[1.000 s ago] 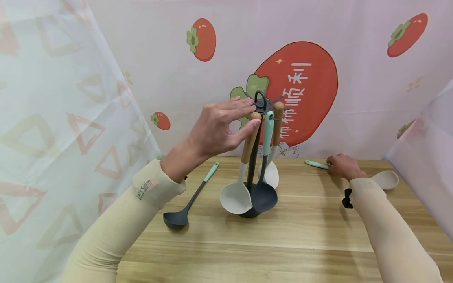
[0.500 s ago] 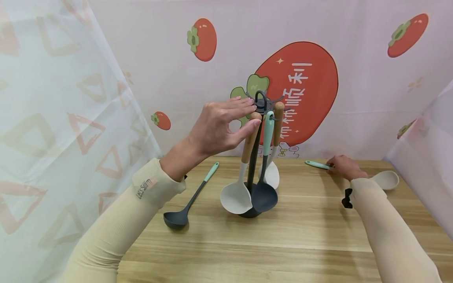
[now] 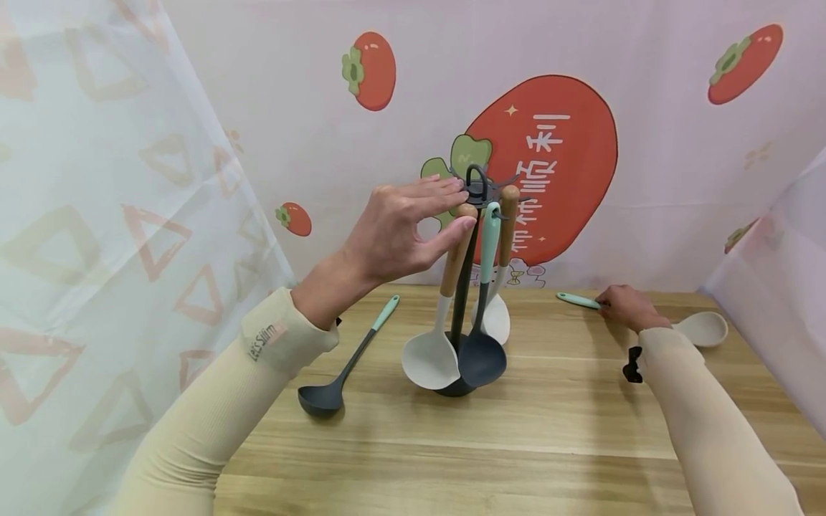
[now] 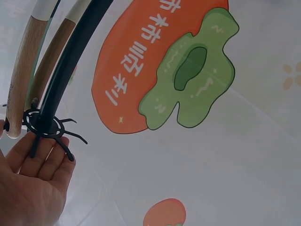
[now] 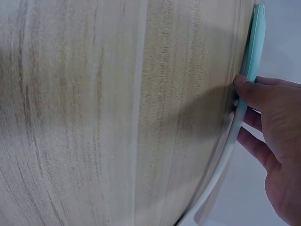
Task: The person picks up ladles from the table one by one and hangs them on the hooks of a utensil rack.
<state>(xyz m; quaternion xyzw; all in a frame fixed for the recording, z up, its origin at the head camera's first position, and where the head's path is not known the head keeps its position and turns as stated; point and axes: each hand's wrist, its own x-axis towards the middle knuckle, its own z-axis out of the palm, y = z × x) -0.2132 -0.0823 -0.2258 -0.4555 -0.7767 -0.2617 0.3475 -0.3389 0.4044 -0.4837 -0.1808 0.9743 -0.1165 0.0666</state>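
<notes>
My left hand [image 3: 403,226] is at the top of a dark utensil stand [image 3: 459,287], its extended fingers resting on the hooked top ring. Its thumb lies across the upper end of a white ladle's [image 3: 431,358] wooden handle. In the left wrist view, the fingers of the left hand [image 4: 37,183] lie against the stand's hooks [image 4: 44,123]. On the right of the table, my right hand [image 3: 627,307] pinches the mint-green handle [image 5: 254,47] of a spoon between thumb and fingers. The spoon's pale bowl [image 3: 703,328] shows beyond the wrist.
Also hanging from the stand are a dark ladle [image 3: 482,358] with a mint handle and a white utensil [image 3: 495,319] with a wooden handle. Another dark ladle [image 3: 323,398] lies on the wooden table [image 3: 516,451] at left. Printed cloth [image 3: 671,179] walls the back and sides.
</notes>
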